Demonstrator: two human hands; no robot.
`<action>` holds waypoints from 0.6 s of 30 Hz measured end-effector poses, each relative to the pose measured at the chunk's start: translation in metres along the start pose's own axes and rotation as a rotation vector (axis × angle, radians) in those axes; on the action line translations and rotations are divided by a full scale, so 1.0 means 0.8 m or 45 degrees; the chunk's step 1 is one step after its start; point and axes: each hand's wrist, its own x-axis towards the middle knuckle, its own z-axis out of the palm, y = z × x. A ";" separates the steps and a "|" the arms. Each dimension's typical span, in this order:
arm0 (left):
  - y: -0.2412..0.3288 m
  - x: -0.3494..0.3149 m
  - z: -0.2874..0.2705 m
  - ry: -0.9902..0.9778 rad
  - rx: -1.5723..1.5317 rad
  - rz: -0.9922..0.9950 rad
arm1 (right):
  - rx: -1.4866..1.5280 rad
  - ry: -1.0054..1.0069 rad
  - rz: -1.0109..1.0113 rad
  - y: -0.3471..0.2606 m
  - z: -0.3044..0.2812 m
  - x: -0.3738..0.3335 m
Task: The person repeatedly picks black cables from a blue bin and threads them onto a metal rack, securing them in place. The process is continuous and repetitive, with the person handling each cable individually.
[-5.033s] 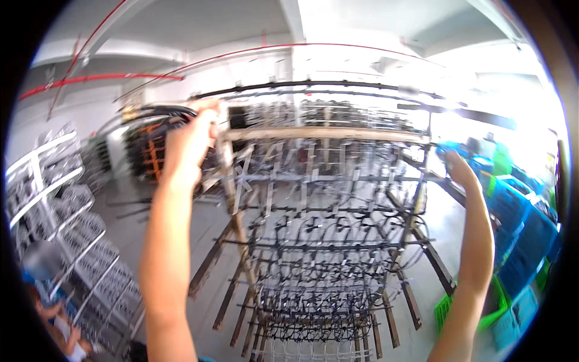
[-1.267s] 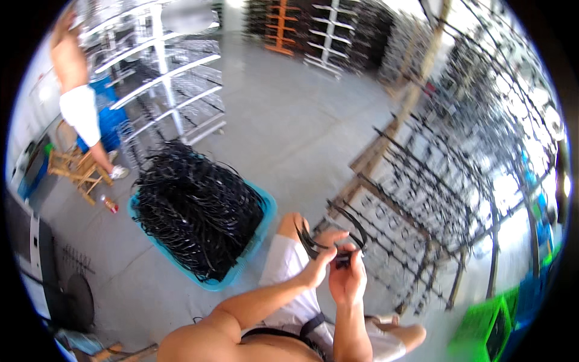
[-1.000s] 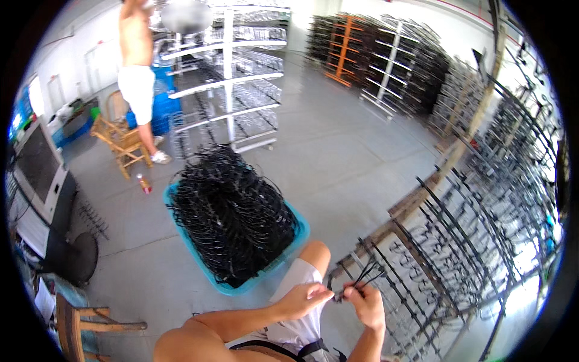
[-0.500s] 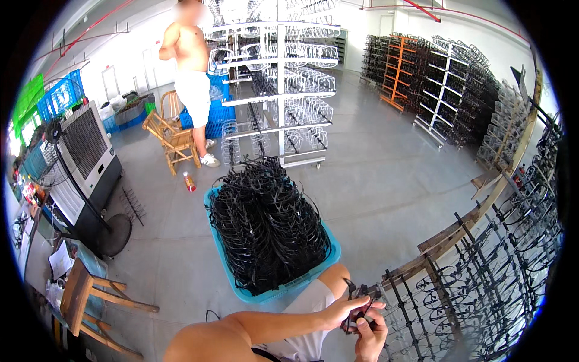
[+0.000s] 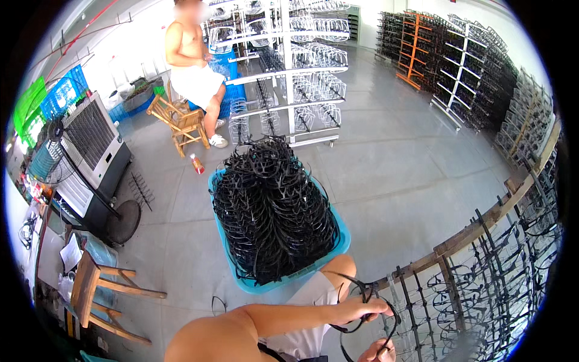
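Gripping curvy black bands right beside a heaped tub

Holding a tangle of thin curved black bands (image 5: 397, 320) in the left hand (image 5: 368, 309), fingers bent in snug around the middle. Sticking out of the grip on both sides: sweeping up and left past the fingers at one end, curling down toward the right hand (image 5: 380, 352) at the other. So running on a long axis that's roughly diagonal, upper left to lower right. Can't tell if pinching or just touching with the right fingers, cut off at the bottom edge.

Just right of the fingers, a wood-edged rack (image 5: 463, 240) full of dark frames. Up and left of them, past the bent knee (image 5: 341, 269), a turquoise tub (image 5: 344, 240) piled over its rim with a black heap (image 5: 271, 217) of similar-looking stuff. Well left, a wooden stool (image 5: 88, 287).

Way beyond the fingers, a red bottle (image 5: 197, 164), label too tiny to read. Farther that way, a bamboo chair (image 5: 179, 123), with a person (image 5: 192, 60) in white shorts next to a white rack (image 5: 288, 78). Farthest off, up and right of the fingers, an orange rack (image 5: 414, 51).
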 end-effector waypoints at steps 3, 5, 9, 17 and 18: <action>-0.005 0.018 0.016 0.115 0.562 0.270 | 0.264 -0.098 0.097 -0.017 0.024 0.012; -0.011 0.026 0.026 0.122 0.763 0.312 | 0.203 -0.219 0.028 -0.031 0.035 0.034; -0.040 0.037 0.006 0.131 0.788 0.101 | 0.120 -0.125 -0.305 -0.038 0.018 0.019; -0.068 0.064 -0.019 0.436 1.056 0.601 | 0.118 -0.070 -0.766 -0.095 0.038 0.056; -0.072 0.067 -0.023 0.421 1.111 0.602 | 0.094 0.183 -0.738 -0.093 0.032 0.078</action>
